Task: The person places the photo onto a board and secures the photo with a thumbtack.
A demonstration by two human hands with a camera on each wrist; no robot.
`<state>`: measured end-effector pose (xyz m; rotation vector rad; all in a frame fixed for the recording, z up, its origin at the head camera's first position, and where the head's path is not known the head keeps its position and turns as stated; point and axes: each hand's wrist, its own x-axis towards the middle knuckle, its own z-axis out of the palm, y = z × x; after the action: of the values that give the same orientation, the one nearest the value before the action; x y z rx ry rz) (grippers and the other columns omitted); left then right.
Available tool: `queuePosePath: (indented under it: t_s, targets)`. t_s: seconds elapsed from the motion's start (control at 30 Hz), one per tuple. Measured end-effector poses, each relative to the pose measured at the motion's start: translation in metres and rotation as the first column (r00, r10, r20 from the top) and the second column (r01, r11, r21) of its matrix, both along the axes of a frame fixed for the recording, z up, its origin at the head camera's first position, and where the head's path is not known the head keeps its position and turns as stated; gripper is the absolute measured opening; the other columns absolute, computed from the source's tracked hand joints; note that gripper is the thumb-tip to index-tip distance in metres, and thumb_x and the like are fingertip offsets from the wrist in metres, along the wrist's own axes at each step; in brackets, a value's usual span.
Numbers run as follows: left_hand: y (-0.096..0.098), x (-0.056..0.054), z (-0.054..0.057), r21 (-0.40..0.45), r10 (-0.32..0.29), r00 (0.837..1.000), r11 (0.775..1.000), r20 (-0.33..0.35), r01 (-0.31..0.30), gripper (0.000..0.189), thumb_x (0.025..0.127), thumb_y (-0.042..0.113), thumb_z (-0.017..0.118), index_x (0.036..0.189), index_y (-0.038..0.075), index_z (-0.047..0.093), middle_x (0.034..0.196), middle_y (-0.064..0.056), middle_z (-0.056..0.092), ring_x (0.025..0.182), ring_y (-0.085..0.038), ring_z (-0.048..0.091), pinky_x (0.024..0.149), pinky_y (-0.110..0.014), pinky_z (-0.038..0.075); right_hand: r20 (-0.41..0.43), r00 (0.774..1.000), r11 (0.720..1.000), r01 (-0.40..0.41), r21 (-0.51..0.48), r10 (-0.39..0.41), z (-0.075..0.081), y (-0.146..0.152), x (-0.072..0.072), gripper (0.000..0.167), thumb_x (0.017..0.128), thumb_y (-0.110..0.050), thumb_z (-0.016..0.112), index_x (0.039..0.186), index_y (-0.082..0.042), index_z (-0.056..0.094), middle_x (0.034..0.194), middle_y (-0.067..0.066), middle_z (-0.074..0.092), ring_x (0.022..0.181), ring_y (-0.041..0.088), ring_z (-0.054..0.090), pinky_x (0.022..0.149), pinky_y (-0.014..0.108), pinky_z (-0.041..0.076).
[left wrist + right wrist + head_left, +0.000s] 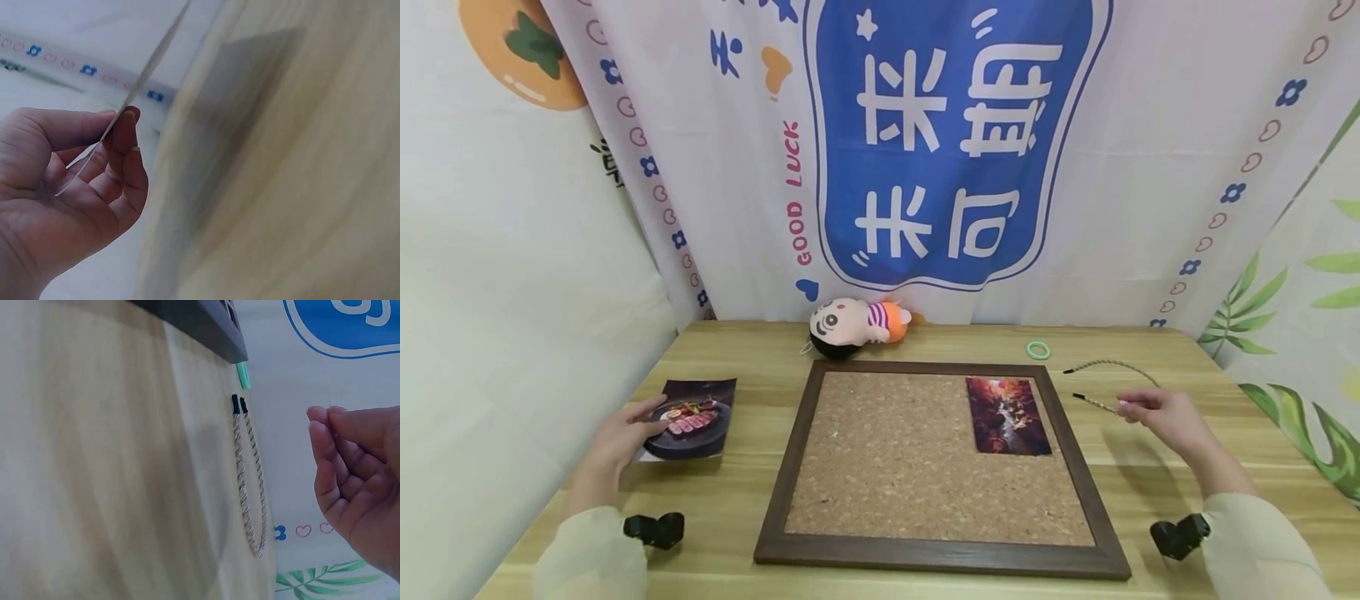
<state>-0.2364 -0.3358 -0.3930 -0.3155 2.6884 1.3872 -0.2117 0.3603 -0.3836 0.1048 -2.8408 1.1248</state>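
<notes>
On the left, my left hand (617,437) pinches the near-left edge of a photo print (696,417) showing sliced meat on a dark plate. In the left wrist view the print (153,62) is seen edge-on between thumb and fingers, raised off the table with its shadow below. A brown-framed cork board (880,467) lies in the middle, bearing a second photo print (1009,417) of a red-toned stream scene at its upper right. My right hand (1161,417) hovers above the table right of the board, fingers curled and thumb meeting fingertips; anything tiny between them cannot be made out.
A braided cord (242,481) with black ends lies below the right hand. Behind the board are a plush doll (857,325) and a green ring (1038,350). A printed curtain (745,208) hangs along the table's back edge.
</notes>
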Motion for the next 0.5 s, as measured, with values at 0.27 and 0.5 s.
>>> queuePosePath:
  t_s: [0.27, 0.5]
  targets:
    - [0.032, -0.014, 0.007, 0.108, -0.008, 0.999, 0.994, -0.045, 0.012, 0.06, 0.084, 0.012, 0.053, 0.136, 0.006, 0.023, 0.136, -0.028, 0.015, 0.118, -0.039, 0.024, 0.085, -0.04, 0.035, 0.01, 1.0, 0.999, -0.002, -0.04, 0.002, 0.023, -0.028, -0.014, 0.05, 0.087, -0.035, 0.05, 0.112, 0.008, 0.051, 0.092, 0.02, 0.061, 0.087, 0.034, 0.055, 0.07, 0.043, 0.043]
    - [0.062, -0.029, 0.011, 0.189, -0.022, 0.999, 0.982, -0.046, 0.03, 0.06, 0.084, 0.013, 0.054, 0.137, 0.014, 0.026, 0.136, -0.023, 0.021, 0.106, -0.029, 0.037, 0.064, -0.026, 0.035, -0.033, 0.999, 0.989, -0.025, -0.143, 0.021, 0.033, -0.059, -0.032, 0.039, 0.088, -0.021, 0.051, 0.112, 0.01, 0.05, 0.094, 0.021, 0.06, 0.084, 0.027, 0.058, 0.076, 0.042, 0.043]
